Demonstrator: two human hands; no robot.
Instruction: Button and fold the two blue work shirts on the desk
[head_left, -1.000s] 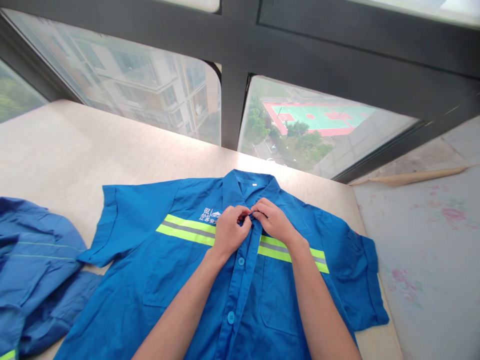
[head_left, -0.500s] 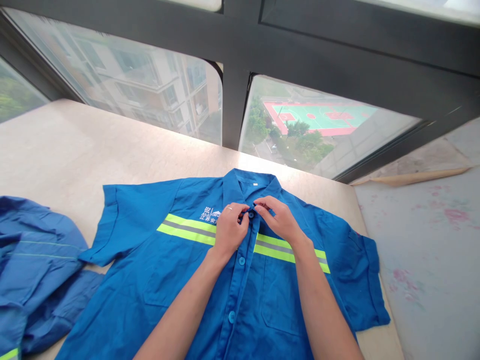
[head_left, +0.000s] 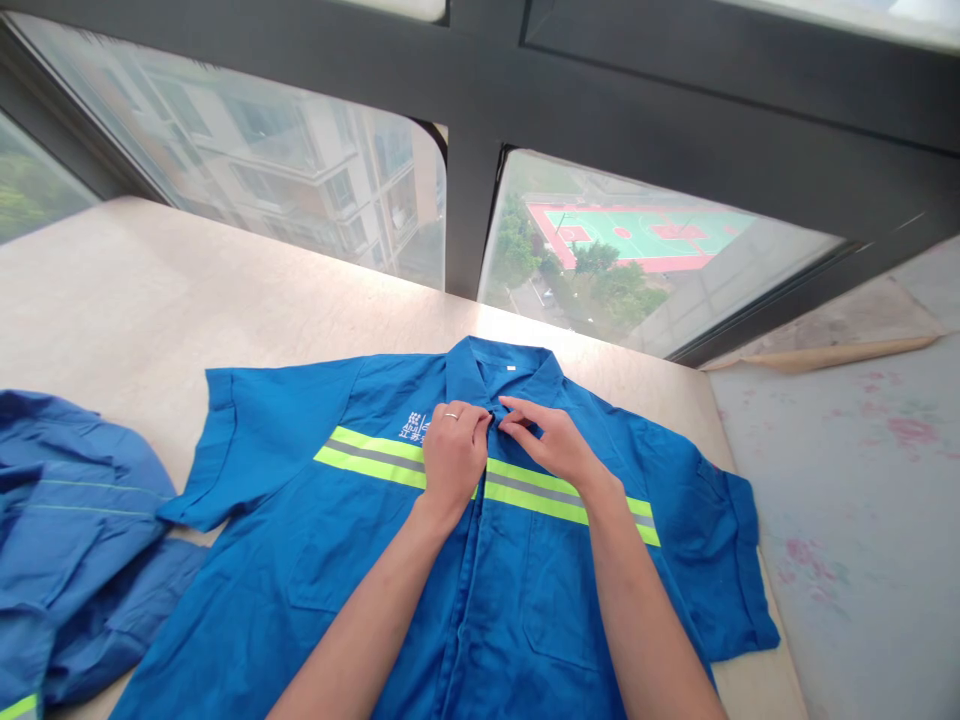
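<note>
A blue short-sleeved work shirt (head_left: 352, 560) lies spread face up, its collar towards the window. A yellow-green reflective band with a grey stripe crosses its chest, and white lettering shows beside my left hand (head_left: 456, 455). That hand wears a ring and pinches the shirt's front edge just below the collar. My right hand (head_left: 553, 438) is closed at the opposite front edge, thumb and forefinger on the cloth. Between the fingertips, a button or buttonhole is hidden. Further down, the two front edges lie together and cover the buttons.
The shirt rests on a pale stone windowsill (head_left: 150, 290). At the left lies a second blue garment (head_left: 75, 540), crumpled, touching the shirt's sleeve. A dark window frame (head_left: 480, 130) rises behind, and a flowered wall (head_left: 862, 520) borders the right side.
My left hand has shifted slightly left and up, and my right hand slightly left. The front flap now covers the buttons that showed down the placket before.
</note>
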